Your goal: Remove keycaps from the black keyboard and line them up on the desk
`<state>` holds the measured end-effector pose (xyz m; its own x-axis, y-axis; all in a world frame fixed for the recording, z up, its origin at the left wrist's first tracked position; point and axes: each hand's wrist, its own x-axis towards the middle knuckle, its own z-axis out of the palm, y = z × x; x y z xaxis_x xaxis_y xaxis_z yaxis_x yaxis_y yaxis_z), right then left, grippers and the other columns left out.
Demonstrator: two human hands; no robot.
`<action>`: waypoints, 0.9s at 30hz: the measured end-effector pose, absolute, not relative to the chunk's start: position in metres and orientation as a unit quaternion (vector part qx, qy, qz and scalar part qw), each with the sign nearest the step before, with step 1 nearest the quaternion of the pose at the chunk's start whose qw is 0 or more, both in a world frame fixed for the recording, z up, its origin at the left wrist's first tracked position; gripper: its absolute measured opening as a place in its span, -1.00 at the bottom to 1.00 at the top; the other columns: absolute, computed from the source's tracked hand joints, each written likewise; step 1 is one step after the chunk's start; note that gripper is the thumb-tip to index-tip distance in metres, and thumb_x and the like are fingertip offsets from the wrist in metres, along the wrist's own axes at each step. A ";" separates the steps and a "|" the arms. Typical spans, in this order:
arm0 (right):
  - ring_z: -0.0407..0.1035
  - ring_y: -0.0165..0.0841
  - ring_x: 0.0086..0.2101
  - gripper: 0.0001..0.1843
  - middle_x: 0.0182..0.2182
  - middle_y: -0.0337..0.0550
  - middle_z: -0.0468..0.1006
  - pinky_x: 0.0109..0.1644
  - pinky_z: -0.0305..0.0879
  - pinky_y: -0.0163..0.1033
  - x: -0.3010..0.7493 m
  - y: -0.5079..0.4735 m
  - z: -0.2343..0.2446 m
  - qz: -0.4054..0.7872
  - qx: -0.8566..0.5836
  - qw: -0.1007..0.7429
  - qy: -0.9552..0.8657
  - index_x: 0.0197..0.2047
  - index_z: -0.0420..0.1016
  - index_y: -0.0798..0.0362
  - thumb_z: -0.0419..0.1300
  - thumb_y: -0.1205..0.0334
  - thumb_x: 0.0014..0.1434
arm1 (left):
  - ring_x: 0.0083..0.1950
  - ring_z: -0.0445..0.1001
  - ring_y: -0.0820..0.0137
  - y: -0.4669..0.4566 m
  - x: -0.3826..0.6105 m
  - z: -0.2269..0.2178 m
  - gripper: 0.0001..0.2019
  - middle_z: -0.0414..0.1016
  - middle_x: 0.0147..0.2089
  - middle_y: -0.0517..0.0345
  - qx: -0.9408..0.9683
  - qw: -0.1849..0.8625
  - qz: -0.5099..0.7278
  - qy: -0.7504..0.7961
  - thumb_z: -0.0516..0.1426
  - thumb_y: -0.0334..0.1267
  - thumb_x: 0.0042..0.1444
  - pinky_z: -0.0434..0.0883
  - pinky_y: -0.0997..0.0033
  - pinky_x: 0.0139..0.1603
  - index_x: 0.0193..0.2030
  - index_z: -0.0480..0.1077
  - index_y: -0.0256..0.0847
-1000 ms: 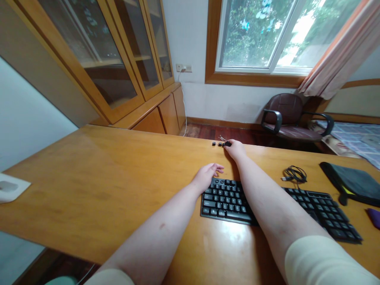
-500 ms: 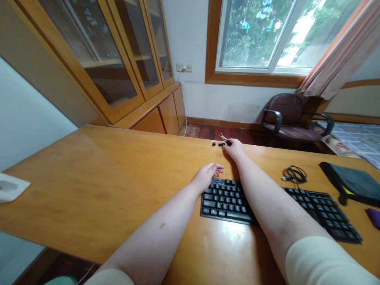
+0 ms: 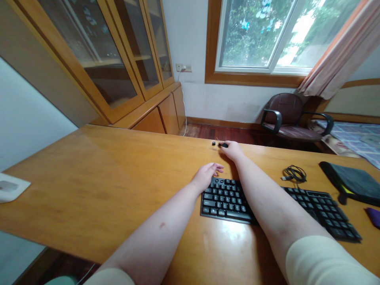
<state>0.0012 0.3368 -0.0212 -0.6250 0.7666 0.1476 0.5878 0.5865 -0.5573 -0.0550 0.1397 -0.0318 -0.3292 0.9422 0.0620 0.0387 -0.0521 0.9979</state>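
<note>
Near the far edge of the desk, my right hand (image 3: 233, 150) is closed on a keycap puller (image 3: 225, 145) with a black handle; thin wires show faintly beyond it. Just left of its fingers lies a loose black keycap (image 3: 213, 143), and at least one more dark cap sits by the tool, partly hidden. My left hand (image 3: 208, 175) rests by the upper left corner of the black keyboard (image 3: 227, 202), fingers loosely apart and holding nothing. The right forearm crosses above the keyboard and hides its middle.
A coiled black USB cable (image 3: 294, 174) lies behind the keyboard. To the right are a dark pouch (image 3: 353, 183) and a purple object (image 3: 373, 217). A white object (image 3: 13, 188) sits at the desk's left edge. Beyond the desk stands an armchair (image 3: 286, 116).
My right hand has shifted slightly left and turned the keycap puller lower over the keycaps, so its wires stand out less. My left hand stays in place.
</note>
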 end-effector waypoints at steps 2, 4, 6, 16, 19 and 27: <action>0.44 -0.30 -0.30 -0.65 -0.29 -0.12 0.59 -0.24 0.27 -0.32 0.001 0.337 -0.022 0.239 -0.392 0.188 -0.868 -0.12 0.55 -0.04 0.14 0.21 -0.01 | -0.30 0.35 0.38 0.139 -0.055 -0.031 -0.50 0.50 -0.22 -0.05 0.428 0.388 0.583 0.571 -0.13 0.04 0.20 0.29 0.35 -0.17 -0.13 0.42 -0.35; 0.44 -0.32 -0.31 -0.65 -0.30 -0.13 0.59 -0.26 0.27 -0.33 0.001 0.337 -0.022 0.244 -0.391 0.186 -0.868 -0.12 0.55 -0.05 0.13 0.21 -0.01 | -0.30 0.35 0.38 0.139 -0.054 -0.029 -0.50 0.50 -0.22 -0.05 0.426 0.389 0.581 0.575 -0.12 0.04 0.19 0.28 0.35 -0.18 -0.13 0.42 -0.35; 0.44 -0.34 -0.32 -0.65 -0.31 -0.14 0.59 -0.27 0.27 -0.34 0.001 0.337 -0.023 0.247 -0.389 0.185 -0.868 -0.12 0.55 -0.05 0.12 0.21 0.00 | -0.30 0.35 0.38 0.139 -0.054 -0.028 -0.50 0.50 -0.23 -0.05 0.423 0.389 0.580 0.577 -0.12 0.05 0.19 0.28 0.35 -0.18 -0.14 0.43 -0.35; 0.42 -0.32 -0.25 -0.73 -0.29 -0.16 0.58 -0.16 0.28 -0.29 0.003 0.340 -0.022 0.234 -0.410 0.236 -0.849 -0.22 0.55 -0.05 0.11 0.21 0.00 | -0.31 0.34 0.40 0.139 -0.054 -0.028 -0.52 0.49 -0.24 -0.04 0.426 0.390 0.581 0.573 -0.11 0.01 0.19 0.28 0.36 -0.18 -0.14 0.42 -0.36; 0.41 -0.29 -0.20 -0.70 -0.23 -0.13 0.57 -0.11 0.28 -0.25 0.004 0.343 -0.022 0.219 -0.435 0.252 -0.836 -0.17 0.53 -0.04 0.12 0.21 -0.01 | -0.31 0.33 0.40 0.139 -0.054 -0.027 -0.53 0.49 -0.24 -0.04 0.425 0.387 0.580 0.576 -0.11 0.00 0.19 0.29 0.36 -0.18 -0.15 0.42 -0.36; 0.42 -0.31 -0.24 -0.75 -0.28 -0.15 0.58 -0.15 0.29 -0.29 0.003 0.338 -0.021 0.207 -0.409 0.194 -0.867 -0.23 0.55 -0.05 0.15 0.17 0.00 | -0.30 0.35 0.39 0.138 -0.054 -0.025 -0.54 0.50 -0.24 -0.04 0.427 0.384 0.575 0.583 -0.10 0.00 0.19 0.29 0.35 -0.17 -0.15 0.43 -0.35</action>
